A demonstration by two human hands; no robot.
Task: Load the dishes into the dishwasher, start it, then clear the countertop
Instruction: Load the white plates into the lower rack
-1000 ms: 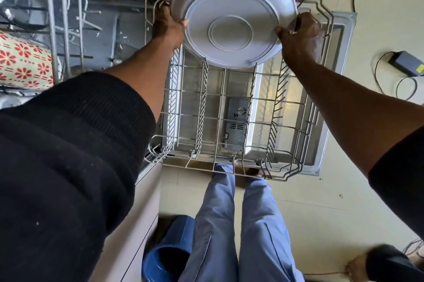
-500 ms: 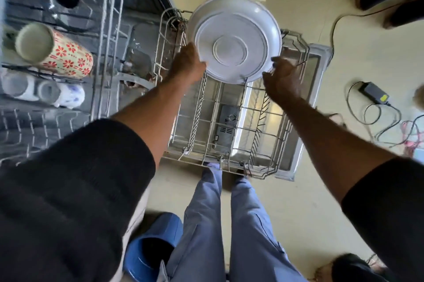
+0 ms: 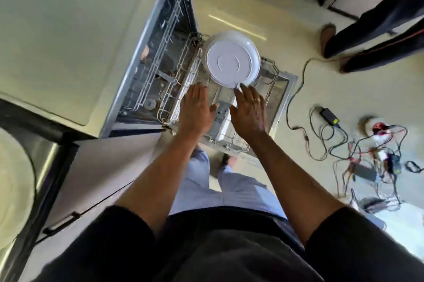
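Note:
A large white plate (image 3: 231, 59) stands on edge at the far end of the pulled-out lower dishwasher rack (image 3: 273, 75), its underside facing me. My left hand (image 3: 197, 107) hovers over the rack with straight fingers, holding nothing. Beside it my right hand (image 3: 251, 109) is also flat and relaxed, fingertips close to the plate's lower rim; contact is unclear. The open dishwasher (image 3: 158, 70) shows its upper rack (image 3: 165, 36) to the left. The dishwasher door (image 3: 286, 96) lies open beneath the lower rack.
The pale countertop (image 3: 64, 29) fills the upper left. A cabinet door with a dark handle (image 3: 62, 222) is at lower left. Cables and a power adapter (image 3: 328, 114) lie on the floor at right. Another person's legs (image 3: 376, 36) stand at upper right.
Both hands have let go of the plate and drawn back toward me; the plate now stands in the rack by itself. The view has risen and pulled away from the dishwasher.

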